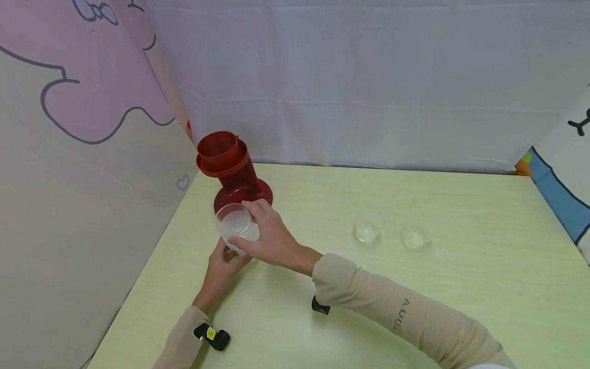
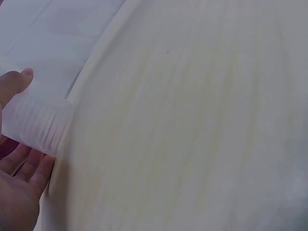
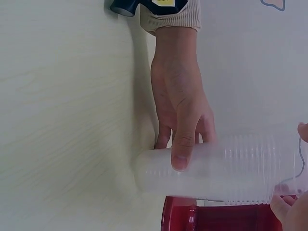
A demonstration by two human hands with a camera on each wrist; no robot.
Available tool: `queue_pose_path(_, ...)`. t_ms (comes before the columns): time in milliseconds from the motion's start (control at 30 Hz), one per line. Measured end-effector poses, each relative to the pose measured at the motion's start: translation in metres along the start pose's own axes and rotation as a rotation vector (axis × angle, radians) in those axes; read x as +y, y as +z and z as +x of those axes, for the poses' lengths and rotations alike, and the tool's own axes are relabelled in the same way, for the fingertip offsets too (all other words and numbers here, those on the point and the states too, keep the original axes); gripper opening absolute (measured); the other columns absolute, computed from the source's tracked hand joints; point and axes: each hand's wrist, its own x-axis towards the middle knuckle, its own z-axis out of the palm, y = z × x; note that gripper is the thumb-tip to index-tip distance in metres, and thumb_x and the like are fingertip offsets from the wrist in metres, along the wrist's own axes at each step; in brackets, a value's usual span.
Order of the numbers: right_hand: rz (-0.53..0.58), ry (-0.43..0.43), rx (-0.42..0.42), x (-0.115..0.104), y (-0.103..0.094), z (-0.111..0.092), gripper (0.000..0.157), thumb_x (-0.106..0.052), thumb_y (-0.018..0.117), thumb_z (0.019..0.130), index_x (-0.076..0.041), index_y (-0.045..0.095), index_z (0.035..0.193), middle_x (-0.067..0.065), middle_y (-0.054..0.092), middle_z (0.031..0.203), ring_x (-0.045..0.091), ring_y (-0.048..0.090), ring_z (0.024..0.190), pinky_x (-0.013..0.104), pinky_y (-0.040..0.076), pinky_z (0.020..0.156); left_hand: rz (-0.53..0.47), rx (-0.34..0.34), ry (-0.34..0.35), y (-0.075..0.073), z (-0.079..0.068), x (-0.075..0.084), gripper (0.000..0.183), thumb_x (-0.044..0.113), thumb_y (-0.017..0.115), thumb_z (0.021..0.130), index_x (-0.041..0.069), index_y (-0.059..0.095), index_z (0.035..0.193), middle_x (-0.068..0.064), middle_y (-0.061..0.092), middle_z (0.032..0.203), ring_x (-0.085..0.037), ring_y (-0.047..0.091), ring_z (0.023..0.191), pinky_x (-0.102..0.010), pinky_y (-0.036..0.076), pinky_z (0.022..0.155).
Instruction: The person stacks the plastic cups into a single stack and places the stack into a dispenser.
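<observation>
A stack of nested clear plastic cups (image 1: 236, 223) is held between both hands, with its open rim toward the head camera. My right hand (image 1: 272, 236) grips it near the rim, thumb on one side and fingers on the other. Lower down, my left hand (image 1: 219, 271) holds the stack's narrower end. In the right wrist view the stack (image 3: 240, 166) lies sideways across the picture, its ribbed rims to the right. Just behind it on the table stands a red cylinder (image 1: 239, 177) with a wide round base and a cup-shaped top.
Two clear plastic cups, one nearer (image 1: 367, 233) and one farther right (image 1: 415, 237), stand apart on the pale wooden table (image 1: 461, 287). A white cloth (image 1: 359, 87) hangs along the back edge. On the left rises a wall (image 1: 106, 205) with a pink cartoon print.
</observation>
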Motion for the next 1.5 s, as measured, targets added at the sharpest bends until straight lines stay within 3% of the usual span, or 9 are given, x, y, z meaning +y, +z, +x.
queue_pose_path(133, -0.002, 0.002, 0.013, 0.001, 0.002, 0.0, 0.067, -0.03, 0.075, 0.079, -0.001, 0.047, 0.132, 0.009, 0.049, 0.119, 0.019, 0.051, 0.101, 0.024, 0.051, 0.083, 0.021, 0.005, 0.007, 0.001, -0.004, 0.016, 0.07, 0.011, 0.073, 0.084, 0.003, 0.033, 0.141, -0.015, 0.044, 0.137, -0.024, 0.048, 0.118, -0.043, 0.045, 0.099)
queue_pose_path(300, -0.014, 0.0, 0.029, 0.002, 0.004, -0.001, 0.066, -0.03, 0.077, 0.078, -0.001, 0.049, 0.13, 0.007, 0.049, 0.118, 0.015, 0.05, 0.098, 0.021, 0.05, 0.081, 0.004, 0.015, -0.002, 0.001, -0.005, 0.017, 0.068, 0.008, 0.074, 0.082, 0.004, 0.036, 0.139, -0.011, 0.047, 0.135, -0.013, 0.049, 0.115, -0.027, 0.046, 0.096)
queue_pose_path(467, 0.001, -0.003, 0.036, 0.003, 0.004, -0.001, 0.065, -0.028, 0.079, 0.077, 0.0, 0.051, 0.128, 0.008, 0.049, 0.117, 0.016, 0.051, 0.099, 0.028, 0.052, 0.083, 0.002, 0.014, 0.005, 0.001, -0.005, 0.017, 0.068, 0.01, 0.074, 0.082, 0.005, 0.037, 0.138, -0.012, 0.046, 0.136, -0.02, 0.048, 0.118, -0.038, 0.045, 0.099)
queue_pose_path(633, -0.011, 0.014, 0.031, 0.001, 0.003, 0.0, 0.065, -0.028, 0.079, 0.077, 0.0, 0.051, 0.128, 0.008, 0.049, 0.118, 0.016, 0.05, 0.099, 0.023, 0.051, 0.081, 0.003, 0.011, -0.001, 0.001, -0.004, 0.017, 0.069, 0.01, 0.074, 0.082, 0.004, 0.035, 0.139, -0.015, 0.044, 0.138, -0.03, 0.046, 0.122, -0.048, 0.042, 0.101)
queue_pose_path(833, -0.033, 0.063, 0.009, -0.004, 0.003, 0.001, 0.064, -0.028, 0.079, 0.077, 0.0, 0.052, 0.129, 0.008, 0.05, 0.12, 0.017, 0.049, 0.106, 0.021, 0.05, 0.084, -0.007, 0.025, 0.012, 0.001, 0.002, -0.008, 0.07, 0.015, 0.076, 0.081, 0.009, 0.037, 0.138, -0.009, 0.046, 0.136, -0.024, 0.049, 0.119, -0.04, 0.044, 0.1)
queue_pose_path(933, -0.055, 0.101, -0.017, -0.006, 0.003, 0.002, 0.063, -0.028, 0.078, 0.077, -0.001, 0.052, 0.128, 0.008, 0.051, 0.121, 0.018, 0.049, 0.109, 0.022, 0.05, 0.083, -0.016, 0.022, 0.014, 0.001, 0.0, -0.002, 0.069, 0.013, 0.076, 0.081, 0.007, 0.037, 0.138, -0.011, 0.046, 0.135, -0.025, 0.049, 0.118, -0.042, 0.044, 0.099)
queue_pose_path(1067, -0.065, 0.126, -0.046, -0.005, 0.002, 0.003, 0.063, -0.029, 0.078, 0.077, -0.001, 0.053, 0.127, 0.007, 0.052, 0.121, 0.019, 0.049, 0.108, 0.022, 0.05, 0.081, -0.02, 0.009, -0.009, 0.0, -0.004, 0.017, 0.069, 0.007, 0.074, 0.081, 0.002, 0.035, 0.139, -0.017, 0.044, 0.136, -0.03, 0.047, 0.12, -0.049, 0.042, 0.1)
queue_pose_path(1500, -0.017, 0.102, -0.059, 0.008, 0.003, -0.002, 0.059, -0.031, 0.079, 0.077, -0.007, 0.055, 0.126, 0.002, 0.053, 0.116, 0.014, 0.05, 0.103, 0.019, 0.049, 0.077, 0.021, 0.006, -0.001, 0.001, -0.005, 0.015, 0.071, 0.012, 0.074, 0.082, 0.006, 0.034, 0.141, -0.012, 0.044, 0.138, -0.024, 0.047, 0.122, -0.034, 0.045, 0.098)
